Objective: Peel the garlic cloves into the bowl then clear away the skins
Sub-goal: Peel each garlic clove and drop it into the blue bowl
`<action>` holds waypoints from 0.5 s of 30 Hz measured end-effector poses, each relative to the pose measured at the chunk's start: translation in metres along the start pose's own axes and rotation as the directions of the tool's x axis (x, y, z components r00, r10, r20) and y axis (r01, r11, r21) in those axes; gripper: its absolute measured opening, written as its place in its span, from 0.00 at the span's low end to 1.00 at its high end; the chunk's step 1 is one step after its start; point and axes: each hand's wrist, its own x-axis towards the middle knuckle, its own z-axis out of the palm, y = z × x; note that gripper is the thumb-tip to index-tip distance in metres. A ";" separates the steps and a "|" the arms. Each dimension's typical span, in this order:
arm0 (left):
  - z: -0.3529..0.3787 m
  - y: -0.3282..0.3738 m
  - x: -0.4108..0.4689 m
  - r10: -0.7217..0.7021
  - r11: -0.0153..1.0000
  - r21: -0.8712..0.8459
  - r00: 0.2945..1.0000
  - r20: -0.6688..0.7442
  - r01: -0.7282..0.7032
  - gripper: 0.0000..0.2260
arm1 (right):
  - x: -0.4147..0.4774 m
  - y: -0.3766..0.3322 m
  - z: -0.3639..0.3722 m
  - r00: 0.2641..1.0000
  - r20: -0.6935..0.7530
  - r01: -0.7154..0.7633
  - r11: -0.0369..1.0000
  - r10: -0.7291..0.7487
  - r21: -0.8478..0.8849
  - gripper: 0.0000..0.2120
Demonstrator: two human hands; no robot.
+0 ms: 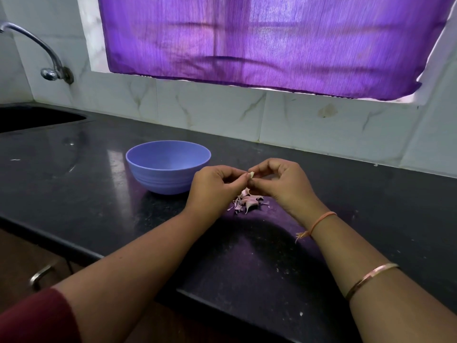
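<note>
Garlic clove pinched between left hand and right hand, above skins so peel drops onto counter; purple bowl just left, ready for clove.

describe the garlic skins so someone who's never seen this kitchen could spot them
On the black countertop below the purple curtain, find the blue bowl. Just right of it, beneath the left hand and right hand, lies a small heap of garlic skins. Nothing else there is pale pink and papery.
</note>
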 end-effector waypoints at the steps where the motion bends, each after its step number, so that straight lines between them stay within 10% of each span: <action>1: 0.000 0.000 0.000 0.001 1.000 0.002 1.000 -0.005 -0.001 0.04 | 0.000 0.000 0.000 1.000 -0.003 0.026 0.998 -0.026 -0.056 0.05; 15: 0.000 -0.003 0.003 0.043 0.987 0.156 0.998 -0.051 -0.035 0.04 | -0.001 -0.003 0.004 1.000 0.000 0.020 0.999 -0.020 0.051 0.06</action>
